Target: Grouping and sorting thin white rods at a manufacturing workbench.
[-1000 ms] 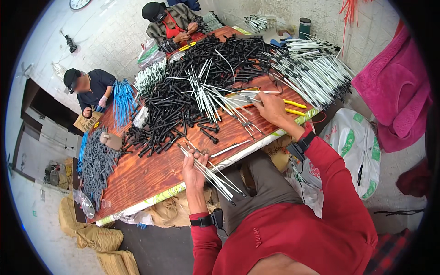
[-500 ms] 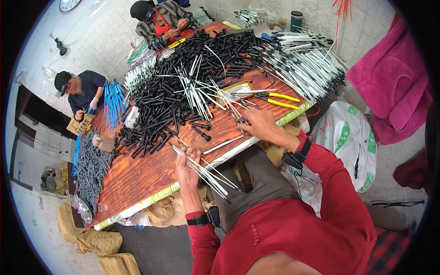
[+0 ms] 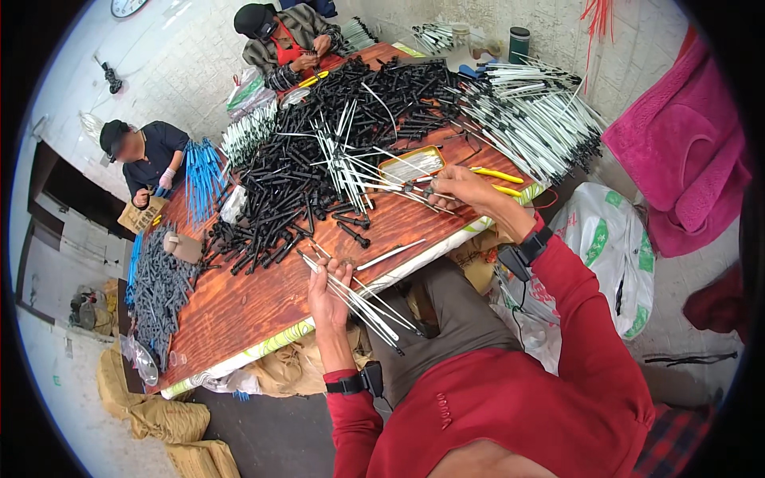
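My left hand [image 3: 328,293] is closed around a small bundle of thin white rods with black ends [image 3: 371,319], held tilted over the table's front edge. My right hand [image 3: 470,191] is pinching black-fitted white rods [image 3: 402,185] above the tabletop, beside a shallow yellow-rimmed tray [image 3: 440,156]. Partly behind that hand lie yellow-handled pliers [image 3: 500,174]. A lone white rod [image 3: 392,255] rests on the wood between my hands. Just beyond is a loose heap of white rods [image 3: 344,163] on top of the black plastic pieces [image 3: 295,183].
Stacked white rods [image 3: 530,119] fill the table's [image 3: 263,307] right end. Grey pieces [image 3: 163,287] and blue rods [image 3: 203,179] lie left. Two people [image 3: 151,159] work across the table. A white plastic bag [image 3: 594,239] stands at my right.
My right hand has lifted away from the table edge, up and to the right, with rods in its fingers. It now covers part of the pliers. My left hand has hardly moved.
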A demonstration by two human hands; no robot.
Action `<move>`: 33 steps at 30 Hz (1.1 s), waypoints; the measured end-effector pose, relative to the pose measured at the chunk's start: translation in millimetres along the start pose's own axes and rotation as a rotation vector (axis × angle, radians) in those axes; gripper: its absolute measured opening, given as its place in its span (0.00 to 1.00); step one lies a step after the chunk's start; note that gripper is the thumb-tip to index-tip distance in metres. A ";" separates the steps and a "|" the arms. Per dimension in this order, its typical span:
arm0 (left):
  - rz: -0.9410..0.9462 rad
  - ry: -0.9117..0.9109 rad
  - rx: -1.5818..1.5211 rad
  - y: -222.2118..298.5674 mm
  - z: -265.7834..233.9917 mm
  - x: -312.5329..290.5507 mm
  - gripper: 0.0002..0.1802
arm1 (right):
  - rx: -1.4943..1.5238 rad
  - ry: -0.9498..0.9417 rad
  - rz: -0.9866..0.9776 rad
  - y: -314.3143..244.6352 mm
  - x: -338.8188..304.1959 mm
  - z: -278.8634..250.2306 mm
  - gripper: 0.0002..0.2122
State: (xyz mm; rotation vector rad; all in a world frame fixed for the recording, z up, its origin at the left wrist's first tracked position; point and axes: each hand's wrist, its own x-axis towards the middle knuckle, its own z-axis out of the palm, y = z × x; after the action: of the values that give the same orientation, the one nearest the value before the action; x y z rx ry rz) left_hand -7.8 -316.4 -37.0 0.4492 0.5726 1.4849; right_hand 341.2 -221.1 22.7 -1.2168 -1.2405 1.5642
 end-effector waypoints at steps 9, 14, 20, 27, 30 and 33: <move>0.012 0.052 0.023 1.1 5.6 -10.9 0.08 | 0.093 -0.226 -0.153 23.5 -18.1 11.8 0.12; 0.017 0.104 0.070 0.5 13.3 -13.5 0.08 | 0.077 -0.266 -0.130 28.7 -36.2 34.6 0.11; -0.082 -0.056 -0.014 9.3 -11.1 -1.9 0.09 | 0.129 -0.360 -0.155 20.5 -45.8 54.5 0.12; -0.226 -0.045 -0.191 32.7 -16.1 -4.6 0.07 | 0.130 -0.507 -0.110 -9.0 -38.6 4.4 0.12; -0.307 -0.076 -0.036 24.9 12.2 -14.1 0.09 | -0.306 -0.546 -0.205 -20.9 -37.1 9.5 0.12; -0.381 -0.194 0.203 15.7 39.6 -24.9 0.12 | -0.413 -0.608 -0.213 -30.6 -25.4 15.9 0.10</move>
State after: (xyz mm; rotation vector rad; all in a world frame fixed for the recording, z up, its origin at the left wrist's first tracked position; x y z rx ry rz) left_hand 3.9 -337.9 5.8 0.5989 0.6176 1.0121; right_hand 332.1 -242.1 58.9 -0.8165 -2.0927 1.6183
